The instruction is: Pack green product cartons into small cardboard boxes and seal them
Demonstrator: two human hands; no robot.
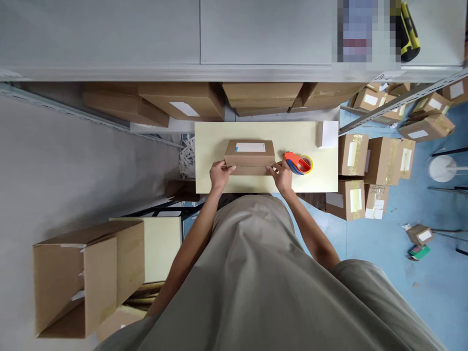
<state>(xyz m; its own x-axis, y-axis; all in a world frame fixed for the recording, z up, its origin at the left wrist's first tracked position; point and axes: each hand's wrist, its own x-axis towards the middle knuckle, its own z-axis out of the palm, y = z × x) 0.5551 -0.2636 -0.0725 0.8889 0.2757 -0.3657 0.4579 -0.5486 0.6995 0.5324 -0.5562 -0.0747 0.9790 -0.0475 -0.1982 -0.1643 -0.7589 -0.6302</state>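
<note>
The small carton [249,160] sits on the table [212,136], near the edge closest to us, between our two hands. We seem to be at the step of steadying it and pressing its near side; a seam runs along that side, and we cannot tell whether it is fully closed. Our left grip [220,175] grasps the near left corner, thumb on the near face, and our right grip [282,178] grasps the near right corner in the same way. As we judge it, any move from here calls for even pressure from both sides, so that the carton neither skews nor has its corners crushed.

The carton is plain brown cardboard, squared and low, with a white label [252,147] on top that has a blue mark at one end. Just beside our right grip lies an orange and blue tape dispenser [298,163] with a yellow-edged roll. Farther off, at the table's far right corner, is a white box [329,134]. Beyond the table, larger cartons [263,95] line a shelf [153,127].
</note>
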